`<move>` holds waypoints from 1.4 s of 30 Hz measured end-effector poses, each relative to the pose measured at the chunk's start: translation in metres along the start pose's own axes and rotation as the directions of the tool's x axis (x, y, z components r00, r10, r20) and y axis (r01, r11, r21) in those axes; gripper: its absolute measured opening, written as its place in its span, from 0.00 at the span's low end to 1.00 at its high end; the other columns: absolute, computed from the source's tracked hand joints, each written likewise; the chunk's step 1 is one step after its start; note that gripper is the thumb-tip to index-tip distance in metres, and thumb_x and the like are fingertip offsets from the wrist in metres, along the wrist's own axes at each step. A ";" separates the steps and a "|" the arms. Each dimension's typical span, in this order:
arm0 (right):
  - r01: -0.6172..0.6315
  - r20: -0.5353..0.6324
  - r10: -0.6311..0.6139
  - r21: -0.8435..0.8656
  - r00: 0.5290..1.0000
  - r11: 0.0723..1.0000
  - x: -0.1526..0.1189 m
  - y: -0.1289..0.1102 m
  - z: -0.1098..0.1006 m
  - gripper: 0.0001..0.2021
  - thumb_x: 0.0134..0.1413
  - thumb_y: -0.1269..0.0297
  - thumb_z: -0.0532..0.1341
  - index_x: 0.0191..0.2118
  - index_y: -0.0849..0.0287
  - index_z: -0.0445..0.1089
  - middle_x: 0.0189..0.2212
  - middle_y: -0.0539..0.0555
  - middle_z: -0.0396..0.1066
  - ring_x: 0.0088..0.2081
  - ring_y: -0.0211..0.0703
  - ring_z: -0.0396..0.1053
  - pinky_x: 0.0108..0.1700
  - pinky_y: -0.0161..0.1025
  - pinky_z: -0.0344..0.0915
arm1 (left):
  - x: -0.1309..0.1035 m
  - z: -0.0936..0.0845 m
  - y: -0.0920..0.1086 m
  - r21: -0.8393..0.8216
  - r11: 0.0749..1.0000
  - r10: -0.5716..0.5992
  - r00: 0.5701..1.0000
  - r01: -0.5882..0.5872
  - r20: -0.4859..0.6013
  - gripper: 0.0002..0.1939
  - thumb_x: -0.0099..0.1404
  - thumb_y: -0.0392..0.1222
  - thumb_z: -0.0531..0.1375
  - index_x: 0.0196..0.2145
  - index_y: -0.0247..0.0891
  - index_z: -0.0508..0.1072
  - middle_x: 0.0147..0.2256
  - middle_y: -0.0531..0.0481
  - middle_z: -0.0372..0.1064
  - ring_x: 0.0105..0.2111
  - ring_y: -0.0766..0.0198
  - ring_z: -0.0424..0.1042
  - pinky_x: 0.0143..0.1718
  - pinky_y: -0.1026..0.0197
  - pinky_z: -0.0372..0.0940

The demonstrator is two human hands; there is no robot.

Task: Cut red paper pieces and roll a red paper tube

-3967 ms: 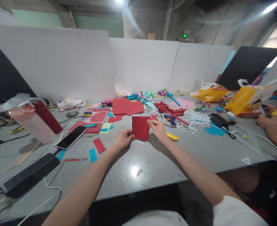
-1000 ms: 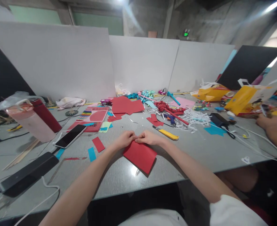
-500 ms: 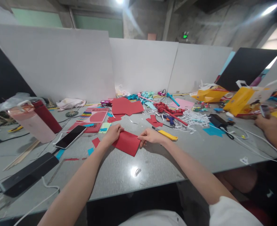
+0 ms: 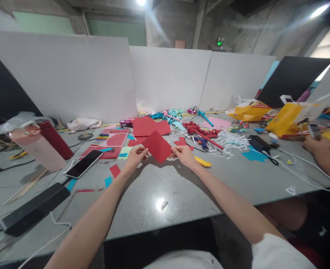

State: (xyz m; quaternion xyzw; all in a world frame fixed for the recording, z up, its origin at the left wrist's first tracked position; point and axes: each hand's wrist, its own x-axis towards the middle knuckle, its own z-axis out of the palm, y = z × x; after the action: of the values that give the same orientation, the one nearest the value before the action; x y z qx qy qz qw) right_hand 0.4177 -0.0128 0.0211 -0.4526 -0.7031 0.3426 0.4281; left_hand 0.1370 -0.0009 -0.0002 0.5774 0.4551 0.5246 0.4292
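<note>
A square of red paper (image 4: 158,146) is held up over the table, turned so that one corner points toward me. My left hand (image 4: 137,155) pinches its left corner between thumb and fingers. At the opposite corner, my right hand (image 4: 182,154) has the same kind of pinch. Behind the square lie larger red paper sheets (image 4: 146,126) and small red scraps (image 4: 181,141). A yellow utility knife (image 4: 203,161) rests just beyond my right wrist, partly hidden by it. Red and blue paper bits (image 4: 115,170) are scattered left of my left forearm.
On the left stand a pink bottle (image 4: 38,149) and a red bottle (image 4: 55,138), near a phone (image 4: 84,164) and a black power strip (image 4: 34,209). White paper shreds (image 4: 229,142) and a glue gun (image 4: 202,142) lie right of centre. Another person's hand (image 4: 316,145) holds a phone at right.
The red paper has been lifted and turned from a folded-looking rectangle to a diamond facing me. My left hand has shifted slightly right and both hands now grip opposite corners.
</note>
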 end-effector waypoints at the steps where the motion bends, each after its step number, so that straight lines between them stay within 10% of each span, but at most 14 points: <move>1: 0.006 -0.007 -0.006 0.008 1.000 1.000 0.000 0.000 0.001 0.24 0.63 0.42 0.59 0.31 0.59 0.77 0.30 0.59 0.83 0.26 0.44 0.73 0.30 0.37 0.65 | 0.000 0.002 -0.001 -0.034 0.999 -0.012 1.000 0.011 -0.015 0.24 0.56 0.62 0.70 0.33 0.38 0.73 0.30 0.49 0.76 0.24 0.66 0.71 0.29 0.62 0.67; 15: 0.061 0.148 -0.055 -0.040 0.987 0.997 -0.005 0.001 0.011 0.21 0.66 0.47 0.59 0.34 0.59 0.80 0.31 0.56 0.81 0.28 0.43 0.73 0.33 0.37 0.65 | -0.019 0.021 0.019 -0.017 0.997 0.078 0.991 -0.080 -0.105 0.19 0.66 0.59 0.64 0.36 0.38 0.74 0.20 0.54 0.68 0.18 0.65 0.67 0.20 0.65 0.60; 22: 0.207 0.091 -0.189 -0.274 0.978 0.939 -0.001 0.010 0.011 0.13 0.64 0.56 0.63 0.45 0.56 0.82 0.38 0.54 0.78 0.33 0.41 0.66 0.37 0.37 0.60 | -0.028 0.027 0.023 0.257 0.933 0.274 0.960 -0.252 -0.053 0.16 0.71 0.54 0.60 0.41 0.39 0.79 0.29 0.51 0.74 0.22 0.66 0.65 0.26 0.63 0.60; 34: 0.165 0.128 -0.133 -0.289 0.983 0.943 0.001 0.016 0.009 0.10 0.60 0.61 0.61 0.37 0.59 0.79 0.27 0.49 0.70 0.29 0.39 0.62 0.33 0.37 0.53 | -0.026 0.029 0.004 0.452 0.869 0.121 0.972 -0.203 0.203 0.15 0.67 0.40 0.59 0.47 0.36 0.81 0.31 0.47 0.77 0.23 0.62 0.68 0.30 0.61 0.60; 42: 0.113 0.072 -0.095 -0.316 0.993 0.942 0.000 0.014 0.012 0.15 0.60 0.54 0.63 0.28 0.59 0.73 0.23 0.48 0.65 0.28 0.39 0.60 0.31 0.37 0.51 | -0.028 0.032 0.008 0.324 0.936 0.099 0.985 -0.140 0.138 0.14 0.66 0.43 0.62 0.47 0.37 0.79 0.33 0.48 0.78 0.21 0.66 0.68 0.25 0.63 0.61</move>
State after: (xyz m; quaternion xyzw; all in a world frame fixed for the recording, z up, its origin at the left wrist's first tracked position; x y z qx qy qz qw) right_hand 0.4118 -0.0089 0.0045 -0.4685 -0.7839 0.2135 0.3470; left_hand 0.1683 -0.0306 -0.0008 0.6984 0.4745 0.4301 0.3195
